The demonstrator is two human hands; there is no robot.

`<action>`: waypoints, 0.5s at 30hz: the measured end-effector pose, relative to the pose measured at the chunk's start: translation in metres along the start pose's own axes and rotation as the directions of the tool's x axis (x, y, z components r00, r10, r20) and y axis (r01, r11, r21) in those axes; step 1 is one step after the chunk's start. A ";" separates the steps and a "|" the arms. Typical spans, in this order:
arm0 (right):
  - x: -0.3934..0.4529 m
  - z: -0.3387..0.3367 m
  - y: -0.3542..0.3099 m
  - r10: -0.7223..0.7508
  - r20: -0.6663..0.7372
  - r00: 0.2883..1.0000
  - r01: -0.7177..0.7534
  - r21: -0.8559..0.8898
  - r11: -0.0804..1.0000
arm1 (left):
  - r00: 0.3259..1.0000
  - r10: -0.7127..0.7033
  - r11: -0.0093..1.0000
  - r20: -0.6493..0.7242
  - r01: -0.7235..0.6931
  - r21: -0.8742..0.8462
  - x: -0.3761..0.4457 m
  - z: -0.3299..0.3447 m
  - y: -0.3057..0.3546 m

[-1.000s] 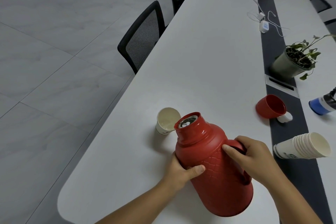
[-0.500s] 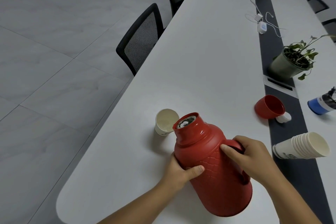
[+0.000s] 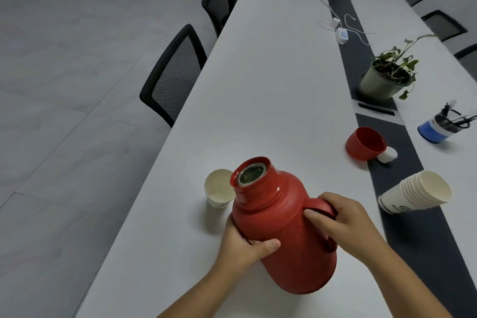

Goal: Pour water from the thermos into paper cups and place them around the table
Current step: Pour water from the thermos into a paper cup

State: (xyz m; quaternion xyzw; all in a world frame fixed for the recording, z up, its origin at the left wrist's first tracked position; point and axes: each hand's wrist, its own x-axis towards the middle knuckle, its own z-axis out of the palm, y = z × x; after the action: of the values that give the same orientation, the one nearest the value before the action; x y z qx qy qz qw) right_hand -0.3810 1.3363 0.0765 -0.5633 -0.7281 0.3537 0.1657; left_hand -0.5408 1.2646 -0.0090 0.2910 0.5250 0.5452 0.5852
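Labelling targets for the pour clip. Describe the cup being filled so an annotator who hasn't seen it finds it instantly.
On the long white table, find the red thermos held tilted by both hands near the table's near end. The paper cup stands upright just beyond its open mouth, toward the left edge. Unlike the stack of cups lying on its side on the dark strip, it stands alone.

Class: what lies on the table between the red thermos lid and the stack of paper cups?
Only the white stopper beside the lid; toward the cups, bare table, in the head view.

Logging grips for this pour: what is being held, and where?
The red thermos: right hand grips its handle, left hand holds its lower body.
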 end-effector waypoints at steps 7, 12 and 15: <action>-0.008 -0.003 0.011 -0.054 0.017 0.998 0.053 0.045 0.998 | 0.984 0.164 0.933 -0.071 -0.132 0.335 -0.003 -0.004 0.013; -0.002 -0.010 0.031 -0.077 -0.057 0.995 0.084 0.123 0.989 | 0.976 0.219 0.878 -0.009 -0.193 0.439 0.017 0.008 0.029; 0.011 -0.016 0.045 -0.013 -0.099 0.995 0.036 0.243 0.969 | 0.967 0.255 0.831 0.030 -0.235 0.505 0.036 0.022 0.041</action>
State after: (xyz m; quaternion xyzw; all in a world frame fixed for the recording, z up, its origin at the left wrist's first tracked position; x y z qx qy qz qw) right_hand -0.3420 1.3572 0.0542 -0.5460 -0.6769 0.4111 0.2733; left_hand -0.5392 1.3135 0.0233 0.4881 0.6186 0.4647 0.4039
